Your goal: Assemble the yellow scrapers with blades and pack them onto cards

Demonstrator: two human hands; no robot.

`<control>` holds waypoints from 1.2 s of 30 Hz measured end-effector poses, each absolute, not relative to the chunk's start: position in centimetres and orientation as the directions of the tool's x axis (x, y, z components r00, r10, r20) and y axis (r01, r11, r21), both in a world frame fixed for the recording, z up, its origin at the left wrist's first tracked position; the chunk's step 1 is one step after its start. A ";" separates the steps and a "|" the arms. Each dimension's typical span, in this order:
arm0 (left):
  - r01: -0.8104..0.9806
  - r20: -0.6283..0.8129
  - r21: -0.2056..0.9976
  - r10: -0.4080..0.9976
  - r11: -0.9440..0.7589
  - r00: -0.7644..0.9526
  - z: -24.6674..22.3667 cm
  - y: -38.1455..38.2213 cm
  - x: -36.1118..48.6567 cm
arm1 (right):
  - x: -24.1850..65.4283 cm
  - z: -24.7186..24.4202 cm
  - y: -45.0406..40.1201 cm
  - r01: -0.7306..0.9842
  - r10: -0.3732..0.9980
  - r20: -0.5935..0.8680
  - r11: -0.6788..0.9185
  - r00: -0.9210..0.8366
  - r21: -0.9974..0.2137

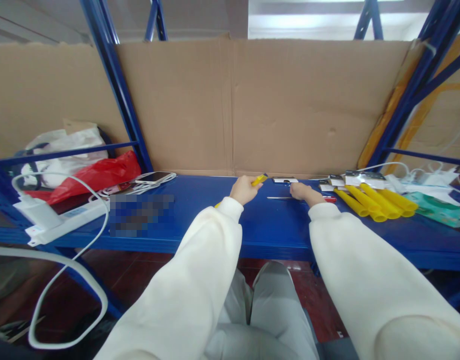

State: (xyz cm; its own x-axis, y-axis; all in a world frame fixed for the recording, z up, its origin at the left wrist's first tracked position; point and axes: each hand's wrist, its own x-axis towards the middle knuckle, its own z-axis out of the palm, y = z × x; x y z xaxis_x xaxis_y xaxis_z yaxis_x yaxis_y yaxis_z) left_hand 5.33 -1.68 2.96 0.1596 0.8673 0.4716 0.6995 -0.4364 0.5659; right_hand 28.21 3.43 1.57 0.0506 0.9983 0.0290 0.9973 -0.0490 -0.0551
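Observation:
My left hand is closed around a yellow handle with a dark tip, over the middle of the blue shelf. A bit of yellow also shows behind that wrist. My right hand has its fingers drawn together at the near edge of a flat white-and-black piece. What is between those fingers is too small to make out. A screwdriver with a red handle and a thin metal shaft lies partly hidden under the right hand.
Several yellow tubular handles lie at the right, beside flat silver-and-white pieces and a green packet. Leftward are a phone with white cables, a power strip and a red bag. Cardboard stands behind the shelf.

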 end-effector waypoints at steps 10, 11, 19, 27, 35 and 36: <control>-0.158 0.027 0.987 0.995 -0.012 0.094 5.6 -1.0 4.5 | 28.3 1.4 4.0 1.000 0.995 0.104 -0.006 0.007 -0.006; -0.180 -0.030 0.982 0.991 0.053 0.129 5.4 -1.0 4.4 | 28.3 1.3 4.0 1.000 0.994 0.106 -0.002 0.003 -0.005; -0.138 -0.234 0.950 0.934 0.278 0.269 3.9 -1.1 4.2 | 28.2 1.0 3.7 0.998 0.992 0.118 0.049 -0.043 -0.050; -0.104 -0.227 0.958 0.927 0.269 0.300 3.9 -1.5 4.4 | 28.0 0.6 4.3 0.962 0.976 0.216 0.097 -0.040 -0.257; -0.026 -0.132 0.990 0.974 0.139 0.182 3.7 -1.6 5.0 | 26.2 1.5 4.5 0.468 0.902 0.412 0.423 -0.133 -0.776; -0.020 -0.121 0.992 0.978 0.126 0.171 3.8 -1.6 5.0 | 25.8 1.6 4.3 0.399 0.889 0.430 0.456 -0.158 -0.796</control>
State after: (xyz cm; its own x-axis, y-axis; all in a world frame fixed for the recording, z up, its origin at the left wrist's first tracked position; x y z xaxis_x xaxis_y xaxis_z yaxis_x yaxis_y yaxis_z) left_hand 5.04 -1.62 3.75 0.1706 0.9779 -0.1210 -0.0204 0.1262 0.9918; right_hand 25.76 4.29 1.59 -0.1584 0.8891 0.4295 0.3991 0.4555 -0.7957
